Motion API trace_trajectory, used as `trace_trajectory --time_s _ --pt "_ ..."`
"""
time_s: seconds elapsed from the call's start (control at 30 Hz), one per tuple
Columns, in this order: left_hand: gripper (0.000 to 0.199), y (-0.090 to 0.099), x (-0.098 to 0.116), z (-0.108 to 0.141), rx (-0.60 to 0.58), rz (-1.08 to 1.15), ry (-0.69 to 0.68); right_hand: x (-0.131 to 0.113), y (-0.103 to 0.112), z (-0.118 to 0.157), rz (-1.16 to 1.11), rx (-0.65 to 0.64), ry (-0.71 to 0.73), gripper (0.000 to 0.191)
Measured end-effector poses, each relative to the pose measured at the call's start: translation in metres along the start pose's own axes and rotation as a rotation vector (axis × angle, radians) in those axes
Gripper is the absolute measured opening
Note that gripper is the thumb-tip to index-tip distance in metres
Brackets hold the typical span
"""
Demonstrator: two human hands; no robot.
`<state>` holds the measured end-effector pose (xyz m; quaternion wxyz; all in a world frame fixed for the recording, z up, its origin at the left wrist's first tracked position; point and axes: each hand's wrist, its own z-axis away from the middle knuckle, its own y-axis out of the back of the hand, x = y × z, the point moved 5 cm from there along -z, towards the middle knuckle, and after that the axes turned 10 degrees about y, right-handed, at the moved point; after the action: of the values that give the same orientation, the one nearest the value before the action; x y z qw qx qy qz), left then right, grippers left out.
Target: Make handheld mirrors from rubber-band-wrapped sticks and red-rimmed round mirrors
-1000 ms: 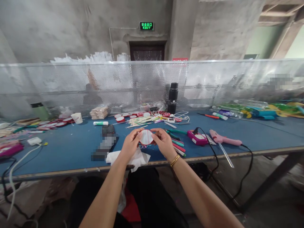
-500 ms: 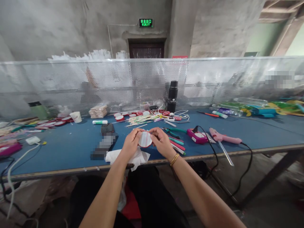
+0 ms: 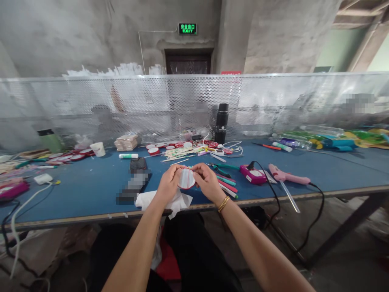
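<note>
A round white disc [image 3: 186, 179] with a red rim and thin red lines across its face is held over the near edge of the blue table. My left hand [image 3: 169, 183] grips its left side, and my right hand [image 3: 208, 181] grips its right side, thumbs on the face. The fingertips behind the disc are hidden. Below my left hand lies a crumpled white tissue [image 3: 148, 199]. Several coloured pens [image 3: 227, 186] rest just right of my right hand, with green-handled pliers [image 3: 223, 169] behind them.
On the blue table [image 3: 91, 178] are a pink glue gun [image 3: 287, 176] with a cord, a magenta box [image 3: 253, 174], a black bottle [image 3: 221, 123], wooden sticks [image 3: 180, 151], red-rimmed discs [image 3: 153, 151], a paper cup [image 3: 97, 149] and a dark phone-like object [image 3: 138, 164]. A perforated metal screen [image 3: 188, 91] stands behind.
The view has shifted very slightly. Both hands keep their hold on the disc, with almost no visible movement.
</note>
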<state>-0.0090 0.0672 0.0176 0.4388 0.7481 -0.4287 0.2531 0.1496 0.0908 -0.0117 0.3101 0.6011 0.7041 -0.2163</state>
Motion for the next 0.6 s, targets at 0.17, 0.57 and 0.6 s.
trace_trajectory --time_s 0.17,0.57,0.6 --pt "0.028 -0.0003 -0.0005 0.0002 0.001 0.001 0.003 -0.0012 0.0002 0.0003 0.0 0.013 0.009 0.009" --pt "0.03 0.0027 -0.0081 -0.0008 0.05 0.062 0.067 0.0006 -0.0022 0.0017 -0.202 -0.048 -0.014 0.039" --pt "0.03 0.0037 -0.0084 -0.0013 0.066 0.067 0.074 0.0 -0.0035 0.0022 -0.221 -0.078 -0.014 0.043"
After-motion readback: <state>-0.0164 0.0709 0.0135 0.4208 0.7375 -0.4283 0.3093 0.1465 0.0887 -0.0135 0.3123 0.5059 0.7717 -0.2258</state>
